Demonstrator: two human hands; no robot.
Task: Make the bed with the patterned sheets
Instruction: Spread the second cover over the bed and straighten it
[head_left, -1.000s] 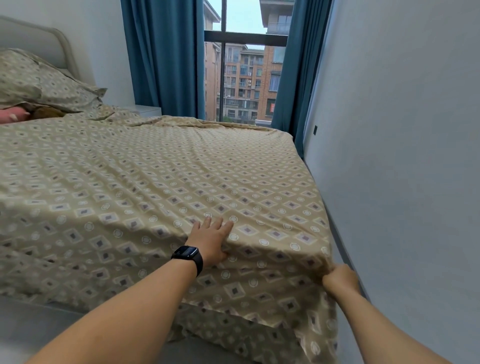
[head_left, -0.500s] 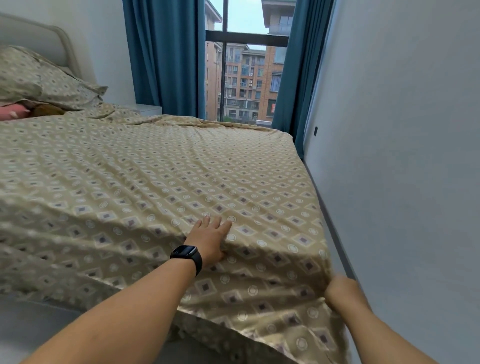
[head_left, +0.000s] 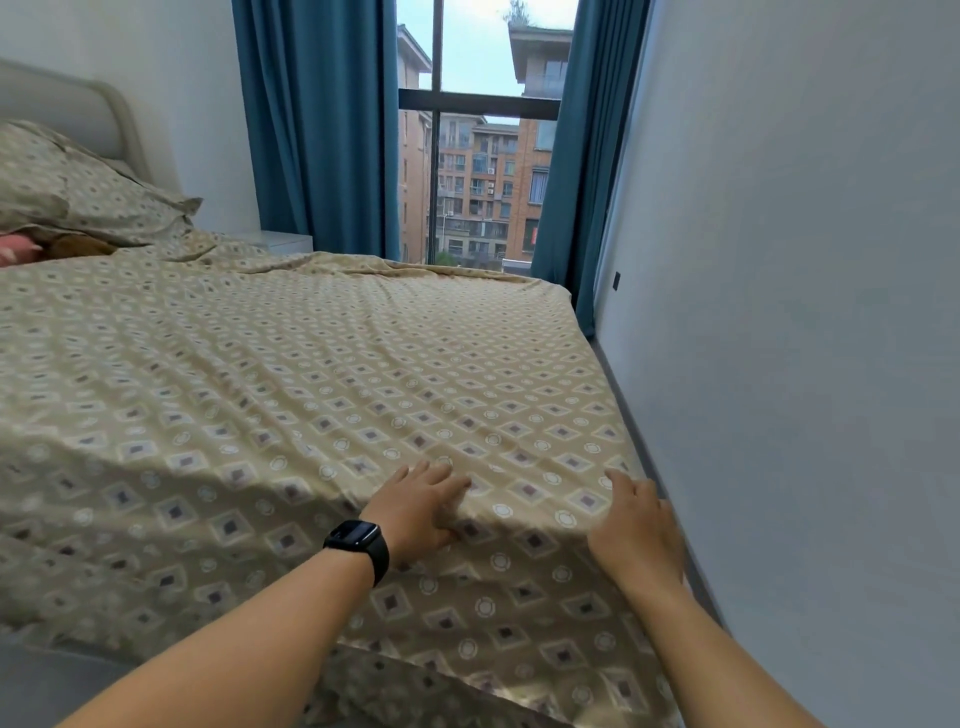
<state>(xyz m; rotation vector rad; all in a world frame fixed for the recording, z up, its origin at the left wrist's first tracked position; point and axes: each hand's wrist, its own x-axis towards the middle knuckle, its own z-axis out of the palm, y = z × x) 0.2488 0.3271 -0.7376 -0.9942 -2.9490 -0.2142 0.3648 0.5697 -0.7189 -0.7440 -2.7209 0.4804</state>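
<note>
Both hands (head_left: 415, 506) flat on sheet (head_left: 322, 384)

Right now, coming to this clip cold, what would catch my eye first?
The patterned sheet fills most of the view, spread over the bed and hanging over its near edge. At that edge lie both hands: the left hand, with a black watch on its wrist, and the right hand at the corner by the wall. Beyond, blue curtains frame a window.
</note>
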